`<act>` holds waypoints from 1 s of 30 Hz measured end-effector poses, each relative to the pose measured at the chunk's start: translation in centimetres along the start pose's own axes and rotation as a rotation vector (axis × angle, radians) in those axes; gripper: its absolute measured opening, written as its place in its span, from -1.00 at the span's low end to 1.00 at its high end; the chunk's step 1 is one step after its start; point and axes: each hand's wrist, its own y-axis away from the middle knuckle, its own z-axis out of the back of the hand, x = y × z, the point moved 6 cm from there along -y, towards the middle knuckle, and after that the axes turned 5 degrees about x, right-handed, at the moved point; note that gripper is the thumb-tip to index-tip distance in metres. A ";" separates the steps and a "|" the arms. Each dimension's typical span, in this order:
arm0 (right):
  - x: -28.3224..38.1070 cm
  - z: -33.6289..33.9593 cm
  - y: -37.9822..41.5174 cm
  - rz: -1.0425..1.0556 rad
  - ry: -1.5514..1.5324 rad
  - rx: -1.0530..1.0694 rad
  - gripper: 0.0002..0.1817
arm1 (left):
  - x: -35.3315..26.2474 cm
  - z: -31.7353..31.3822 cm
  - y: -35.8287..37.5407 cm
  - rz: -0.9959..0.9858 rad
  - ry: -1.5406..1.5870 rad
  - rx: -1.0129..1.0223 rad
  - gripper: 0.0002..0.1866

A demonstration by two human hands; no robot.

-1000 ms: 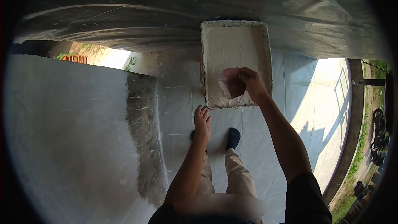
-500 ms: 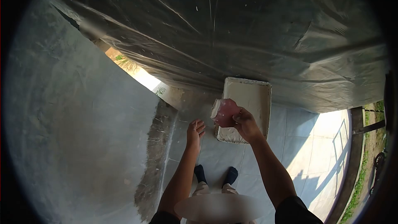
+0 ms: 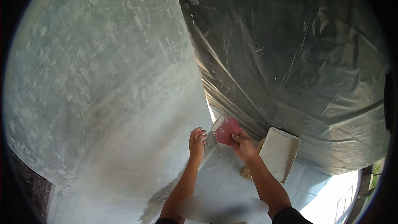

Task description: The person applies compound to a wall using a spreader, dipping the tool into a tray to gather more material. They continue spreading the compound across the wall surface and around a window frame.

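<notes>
My right hand (image 3: 245,146) grips a red plastic putty scraper (image 3: 227,132), thumb on its near face. Whitish paste coats the scraper's left edge. Just left of it, my left hand (image 3: 197,142) is raised with loosely bent fingers slightly apart and nothing in them; it does not touch the scraper. Below and right of my right hand, a shallow rectangular tray (image 3: 280,151) holds off-white paste, and its rim is crusted. My right forearm covers part of the tray's left side.
A grey wall (image 3: 124,99) with pale smears fills the left. Dark plastic sheeting (image 3: 286,54) hangs on the right, meeting the wall along a slanted edge. Tiled floor (image 3: 215,170) lies below, sunlit at lower right.
The view has swung left and up, so more wall shows and the tray appears farther right and lower. The scraper, still in my right hand, is now away from above the tray.
</notes>
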 end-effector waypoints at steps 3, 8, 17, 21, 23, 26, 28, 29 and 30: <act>-1.7 -6.2 -1.3 0.013 -0.025 0.078 -0.64 | -5.4 4.7 1.8 -0.130 -0.029 -0.080 -0.68; -3.8 -17.3 -2.3 0.030 -0.009 0.212 -0.63 | -13.8 12.7 5.4 -0.403 -0.113 -0.225 -0.69; -4.9 -36.5 -0.8 0.017 -0.058 0.468 -0.64 | -29.2 23.9 14.3 -0.815 -0.467 -0.577 -0.70; -4.4 -43.4 0.1 -0.016 -0.078 0.599 -0.66 | -35.0 26.0 18.4 -0.960 -0.804 -0.717 -0.65; -4.7 -46.4 -0.1 -0.017 -0.081 0.681 -0.65 | -37.5 27.1 20.2 -1.014 -0.944 -0.786 -0.63; -4.9 -50.5 0.1 0.000 -0.084 0.782 -0.64 | -40.9 29.2 22.9 -1.076 -1.127 -0.834 -0.62; -5.3 -53.0 0.4 0.000 -0.083 0.822 -0.63 | -42.6 30.6 24.8 -1.117 -1.296 -0.900 -0.61; -5.4 -54.2 0.5 0.012 -0.087 0.839 -0.63 | -43.3 31.9 25.4 -1.084 -1.344 -0.927 -0.61; -5.3 -55.4 0.5 0.031 -0.092 0.854 -0.62 | -44.4 32.9 26.2 -1.085 -1.354 -0.938 -0.61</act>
